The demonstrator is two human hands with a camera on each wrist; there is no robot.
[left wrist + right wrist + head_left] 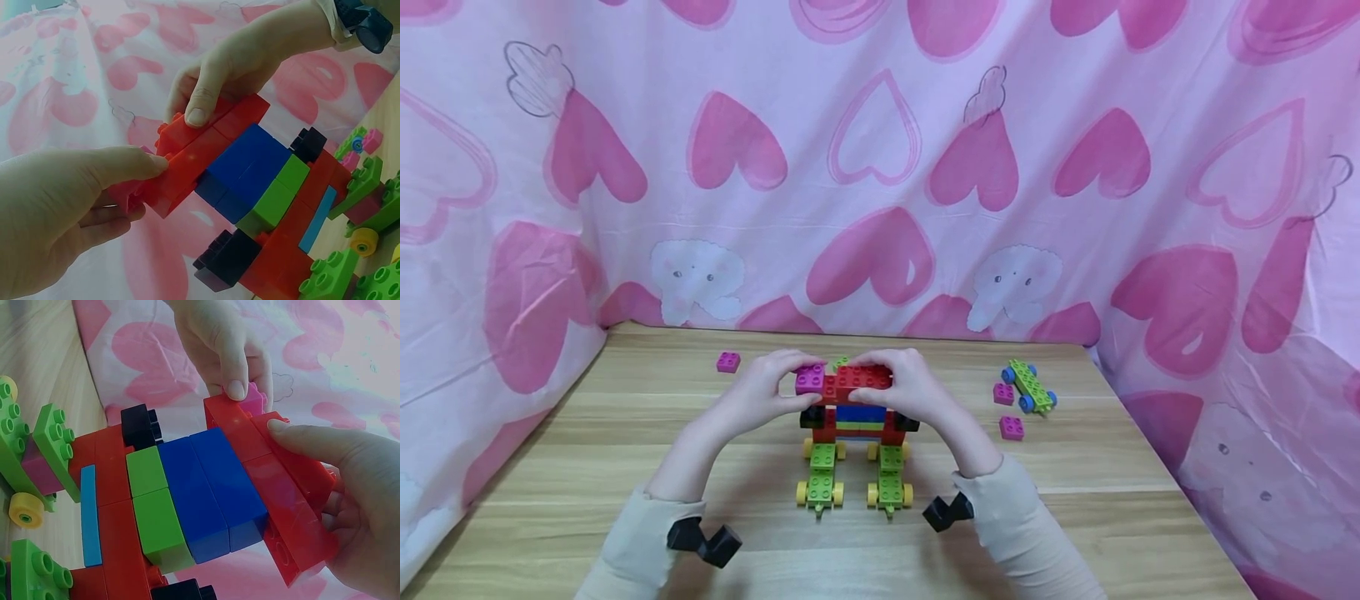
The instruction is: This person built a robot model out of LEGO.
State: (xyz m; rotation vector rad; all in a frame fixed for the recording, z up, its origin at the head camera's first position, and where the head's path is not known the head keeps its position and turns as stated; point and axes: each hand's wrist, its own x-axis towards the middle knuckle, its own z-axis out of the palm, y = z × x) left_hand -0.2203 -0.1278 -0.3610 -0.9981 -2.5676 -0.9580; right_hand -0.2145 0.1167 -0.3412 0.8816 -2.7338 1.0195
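Observation:
A toy-brick figure stands upright on two green wheeled bases (pixel 821 479) with yellow wheels. Its body stacks red, lime green and blue bricks (pixel 209 490), with black bricks (pixel 139 425) jutting from either side. A layer of red bricks (pixel 861 379) tops it, and a magenta brick (pixel 809 379) sits at the left end. My left hand (pixel 756 396) pinches that magenta brick between thumb and fingers, its thumb also against the red brick beside it. On the right end, my right hand (pixel 917 392) grips the red bricks, thumb in front and fingers behind.
One loose magenta brick (pixel 727 362) lies at the back left. Toward the right are a green wheeled base with blue wheels (pixel 1032 387) and two magenta bricks (pixel 1011 428). A small green piece (pixel 841 362) shows behind the figure. Heart-printed cloth (pixel 872 258) surrounds the table.

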